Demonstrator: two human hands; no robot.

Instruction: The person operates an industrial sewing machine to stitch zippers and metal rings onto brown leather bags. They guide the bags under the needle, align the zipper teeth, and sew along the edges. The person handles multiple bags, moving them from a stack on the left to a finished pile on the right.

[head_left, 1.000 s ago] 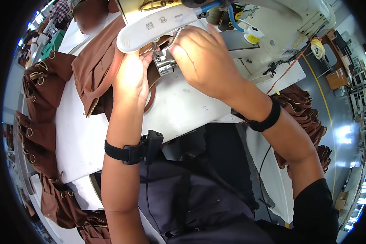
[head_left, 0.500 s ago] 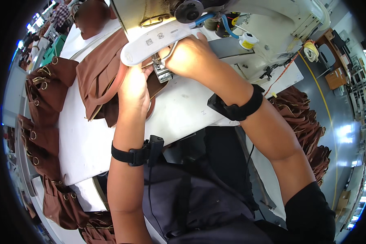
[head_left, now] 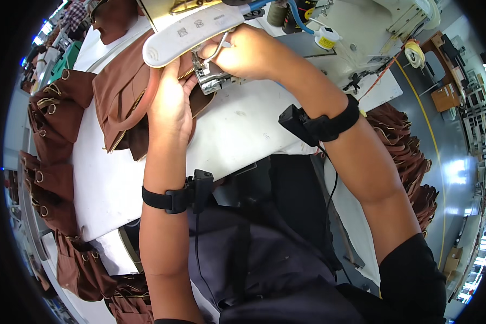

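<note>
A brown bag [head_left: 116, 89] with brass zippers and a rounded strap handle [head_left: 140, 110] lies on the white table, its right end at the sewing foot [head_left: 209, 83] of a sewing machine [head_left: 194, 33]. My left hand [head_left: 170, 105] is closed on the bag's edge beside the zipper, left of the foot; the machine's light-coloured arm hides some fingertips. On the other side, my right hand [head_left: 245, 51] is closed close above the foot, behind a bent metal rod [head_left: 221, 47]. What its fingers grip is hidden.
Several brown bags with metal rings [head_left: 54, 181] hang along the table's left edge. A pile of brown pieces [head_left: 399, 146] lies at the right. Thread cones [head_left: 297, 16] and a small white bottle [head_left: 326, 39] stand behind my right hand. Black straps with boxes circle both forearms.
The whole scene sits slightly higher and further left in the picture. Both hands keep their places at the foot, the right fingers shifting a little.
</note>
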